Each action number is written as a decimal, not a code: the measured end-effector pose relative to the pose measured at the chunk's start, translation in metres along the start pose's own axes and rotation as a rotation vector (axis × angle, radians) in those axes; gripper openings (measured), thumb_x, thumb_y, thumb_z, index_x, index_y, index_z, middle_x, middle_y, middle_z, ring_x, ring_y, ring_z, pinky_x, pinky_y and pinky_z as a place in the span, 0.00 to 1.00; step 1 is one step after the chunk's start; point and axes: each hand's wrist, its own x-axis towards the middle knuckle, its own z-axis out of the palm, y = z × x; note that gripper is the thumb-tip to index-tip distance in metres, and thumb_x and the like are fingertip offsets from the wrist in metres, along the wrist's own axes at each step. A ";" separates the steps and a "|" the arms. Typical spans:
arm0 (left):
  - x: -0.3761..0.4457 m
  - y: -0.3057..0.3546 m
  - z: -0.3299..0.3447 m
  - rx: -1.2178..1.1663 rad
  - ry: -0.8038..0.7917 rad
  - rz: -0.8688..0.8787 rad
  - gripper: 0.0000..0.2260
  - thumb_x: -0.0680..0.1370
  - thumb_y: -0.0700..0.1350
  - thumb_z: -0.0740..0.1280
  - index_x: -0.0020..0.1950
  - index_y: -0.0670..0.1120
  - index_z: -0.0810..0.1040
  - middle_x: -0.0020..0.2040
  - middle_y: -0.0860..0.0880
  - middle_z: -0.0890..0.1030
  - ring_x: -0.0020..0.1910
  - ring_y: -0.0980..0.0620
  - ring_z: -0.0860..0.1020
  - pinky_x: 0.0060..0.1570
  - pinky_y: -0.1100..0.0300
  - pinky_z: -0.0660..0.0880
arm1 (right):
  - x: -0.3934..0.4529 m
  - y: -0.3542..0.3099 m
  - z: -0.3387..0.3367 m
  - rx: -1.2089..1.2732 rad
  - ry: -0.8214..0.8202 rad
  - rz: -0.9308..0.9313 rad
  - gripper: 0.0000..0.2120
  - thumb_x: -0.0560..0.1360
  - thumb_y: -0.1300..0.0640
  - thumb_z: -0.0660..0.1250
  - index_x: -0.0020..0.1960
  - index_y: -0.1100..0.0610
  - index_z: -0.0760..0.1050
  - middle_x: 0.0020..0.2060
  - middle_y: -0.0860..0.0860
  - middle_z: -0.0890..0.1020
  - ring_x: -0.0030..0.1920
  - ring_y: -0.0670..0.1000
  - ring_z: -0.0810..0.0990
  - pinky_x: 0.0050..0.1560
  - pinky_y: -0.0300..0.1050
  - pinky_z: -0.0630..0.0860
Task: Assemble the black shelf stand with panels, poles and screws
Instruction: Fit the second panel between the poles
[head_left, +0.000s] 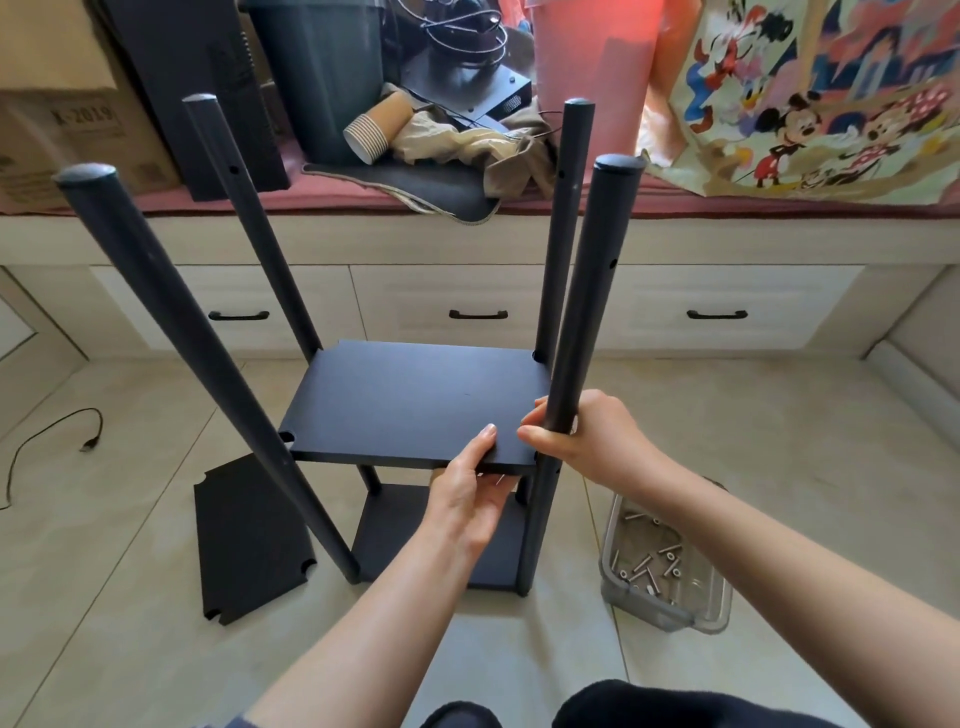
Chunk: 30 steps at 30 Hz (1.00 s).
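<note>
The black shelf stand stands on the tiled floor with a bottom panel (395, 540) and a middle panel (415, 400) between its poles. My left hand (470, 491) pinches the front edge of the middle panel, thumb on top, fingers beneath. My right hand (587, 434) grips the front right pole (587, 301) just at that panel's front right corner. The front left pole (171, 312) leans outward to the left. Two rear poles (254, 228) (563, 218) rise behind. A spare black panel (249, 540) lies flat on the floor at the left.
A clear plastic tub (670, 608) with several metal screws sits on the floor at the right. A black cable (57, 431) lies at the far left. Behind runs a low cabinet bench (467, 301) loaded with boxes, bins, paper cups and a cartoon-print bag.
</note>
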 end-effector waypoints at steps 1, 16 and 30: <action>0.000 0.001 0.000 0.006 -0.005 -0.003 0.09 0.79 0.38 0.68 0.59 0.38 0.80 0.57 0.39 0.84 0.52 0.43 0.83 0.62 0.48 0.77 | -0.001 -0.002 -0.002 -0.006 -0.011 0.003 0.09 0.72 0.48 0.74 0.50 0.52 0.84 0.47 0.46 0.84 0.52 0.46 0.81 0.51 0.40 0.75; 0.002 0.019 0.000 0.181 -0.077 0.043 0.08 0.81 0.40 0.66 0.59 0.41 0.80 0.56 0.43 0.85 0.52 0.46 0.84 0.56 0.52 0.80 | -0.007 -0.001 -0.003 0.145 0.085 -0.156 0.11 0.72 0.54 0.76 0.42 0.44 0.73 0.40 0.41 0.82 0.43 0.38 0.81 0.42 0.26 0.74; 0.007 0.017 -0.002 0.137 -0.026 0.037 0.11 0.80 0.39 0.68 0.62 0.41 0.78 0.56 0.40 0.84 0.56 0.42 0.82 0.59 0.48 0.78 | -0.009 -0.004 0.004 0.184 0.140 -0.160 0.13 0.72 0.54 0.76 0.44 0.42 0.72 0.42 0.44 0.83 0.49 0.46 0.83 0.52 0.41 0.81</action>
